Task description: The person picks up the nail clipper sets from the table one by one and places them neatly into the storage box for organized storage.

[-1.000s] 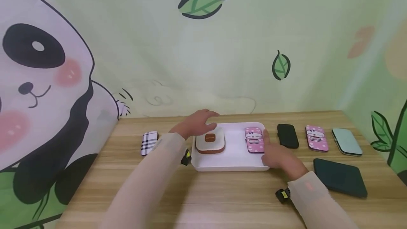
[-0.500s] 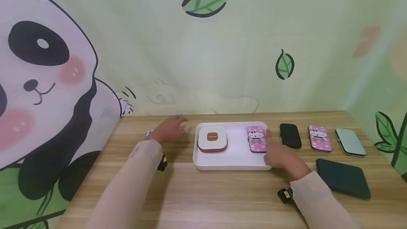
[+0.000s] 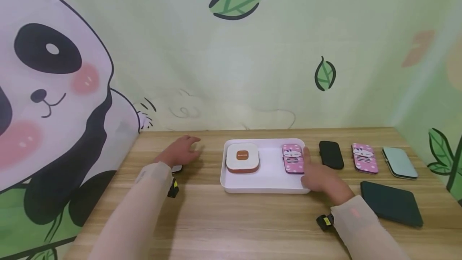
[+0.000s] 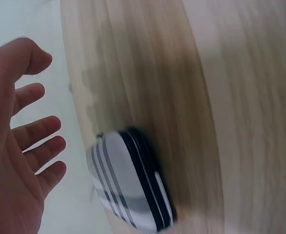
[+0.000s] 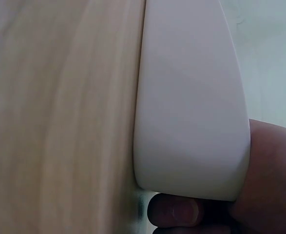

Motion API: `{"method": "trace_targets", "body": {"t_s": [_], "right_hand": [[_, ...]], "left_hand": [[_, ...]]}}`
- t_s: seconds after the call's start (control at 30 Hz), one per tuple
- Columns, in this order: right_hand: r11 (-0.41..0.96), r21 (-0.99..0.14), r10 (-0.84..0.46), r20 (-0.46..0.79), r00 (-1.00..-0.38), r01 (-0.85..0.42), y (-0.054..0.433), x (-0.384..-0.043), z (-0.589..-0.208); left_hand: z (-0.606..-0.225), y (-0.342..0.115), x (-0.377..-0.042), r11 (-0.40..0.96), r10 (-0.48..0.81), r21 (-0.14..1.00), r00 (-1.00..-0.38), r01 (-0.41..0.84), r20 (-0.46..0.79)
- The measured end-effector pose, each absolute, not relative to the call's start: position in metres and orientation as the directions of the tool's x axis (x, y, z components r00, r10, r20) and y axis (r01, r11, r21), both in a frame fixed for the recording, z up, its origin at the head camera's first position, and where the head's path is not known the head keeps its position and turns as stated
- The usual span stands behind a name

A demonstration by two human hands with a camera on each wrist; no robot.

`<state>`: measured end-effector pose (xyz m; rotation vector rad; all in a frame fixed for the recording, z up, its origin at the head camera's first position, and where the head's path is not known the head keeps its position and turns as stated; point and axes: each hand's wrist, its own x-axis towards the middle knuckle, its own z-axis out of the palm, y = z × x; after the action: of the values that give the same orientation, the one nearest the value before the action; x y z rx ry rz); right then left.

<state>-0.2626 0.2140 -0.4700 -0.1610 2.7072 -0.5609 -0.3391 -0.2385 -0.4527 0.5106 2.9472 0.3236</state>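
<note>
Left hand (image 3: 179, 152), fingers apart, best come squarely over plaid case (image 4: 125, 180) left of tray (image 3: 267, 190); right hand (image 3: 319, 176), fingers clamped on tray, steadies it.

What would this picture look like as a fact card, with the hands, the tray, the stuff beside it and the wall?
Left hand: holding nothing, near a striped case
Right hand: holding the right end of the white tray
In the tray: a white-and-brown box on the left, a pink cat case on the right
Right of the tray: a black case, another pink cat case, a pale case, a dark flat thing
Table: wood-look
Wall: a panda and leaves
</note>
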Motion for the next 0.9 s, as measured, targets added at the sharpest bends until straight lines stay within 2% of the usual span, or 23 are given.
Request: {"method": "trace_targets", "body": {"t_s": [0.07,0.3,0.7,0.9], "right_hand": [[0.915,-0.403,-0.180,-0.336,-0.924,-0.031,0.215,-0.264,-0.471],[0.911,-0.413,-0.173,-0.351,-0.920,-0.013,0.214,-0.263,-0.471],[0.903,-0.430,-0.159,-0.369,-0.916,0.017,0.214,-0.259,-0.467],[0.902,-0.432,-0.177,-0.346,-0.921,-0.011,0.214,-0.260,-0.467]], "left_hand": [[-0.453,-0.244,-0.338,0.921,0.348,0.228,-0.931,0.317,-0.109],[-0.452,-0.261,-0.328,0.949,0.275,0.233,-0.917,0.212,-0.289],[-0.456,-0.272,-0.327,0.956,0.237,0.256,-0.899,0.147,-0.369],[-0.452,-0.282,-0.328,0.962,0.173,0.264,-0.893,0.064,-0.415]]}}
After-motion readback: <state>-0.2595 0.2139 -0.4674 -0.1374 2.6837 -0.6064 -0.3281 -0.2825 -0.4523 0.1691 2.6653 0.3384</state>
